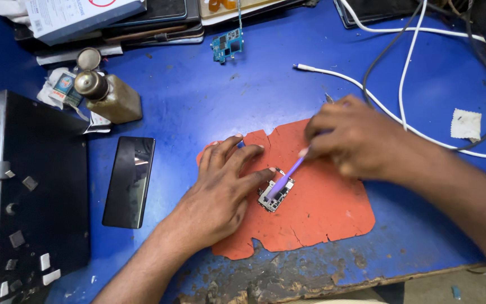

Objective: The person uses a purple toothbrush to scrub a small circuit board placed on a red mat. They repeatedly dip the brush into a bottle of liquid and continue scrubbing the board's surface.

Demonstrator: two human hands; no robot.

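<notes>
Pinning the small circuit board (275, 196) onto the orange mat (322, 214), left hand (226, 188) fingers lie spread flat; right hand (355, 138) fingers are clamped on a purple brush (286, 178), scrubbing it.

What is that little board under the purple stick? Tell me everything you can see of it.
The small circuit board is a roughly rectangular piece with silvery metal shields and dark patches, lying flat and slightly askew on the worn orange mat. The left hand steadies it, a fingertip touching its upper edge. The right hand holds a thin purple tool slanted down so its tip meets the board's top face. Finer parts are too small to tell.
</notes>
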